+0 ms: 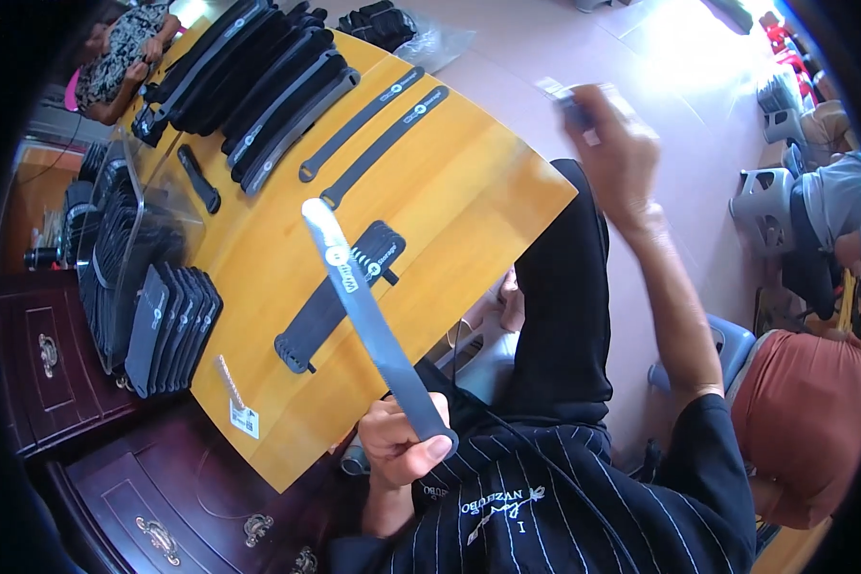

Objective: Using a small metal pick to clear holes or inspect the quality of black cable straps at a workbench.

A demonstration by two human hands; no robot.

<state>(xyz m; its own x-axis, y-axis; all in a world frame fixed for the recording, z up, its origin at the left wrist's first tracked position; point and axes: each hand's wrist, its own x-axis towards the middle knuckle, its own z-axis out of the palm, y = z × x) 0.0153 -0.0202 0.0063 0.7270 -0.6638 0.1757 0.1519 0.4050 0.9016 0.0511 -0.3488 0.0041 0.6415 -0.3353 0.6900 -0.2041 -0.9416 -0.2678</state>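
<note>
My left hand (pixel 402 442), near the table's front edge, pinches the lower end of a long dark strap (pixel 378 335). That strap has a rounded far end and white print, and it slants up and away over the table. Raised to the right, past the table's corner, my right hand (pixel 617 153) is blurred, its fingers closed on a small dark and whitish piece I cannot make out. Under the held strap lies a fanned stack of black straps (pixel 325 311). Two single straps (pixel 378 139) lie side by side beyond it.
Piles of black straps (pixel 258 86) cover the far left of the yellow table (pixel 507 182). A clear plastic bin (pixel 134 249) holds more at left, beside a strap bundle (pixel 167 330). A white tag (pixel 244 419) lies near the edge. Other people sit at far left and right.
</note>
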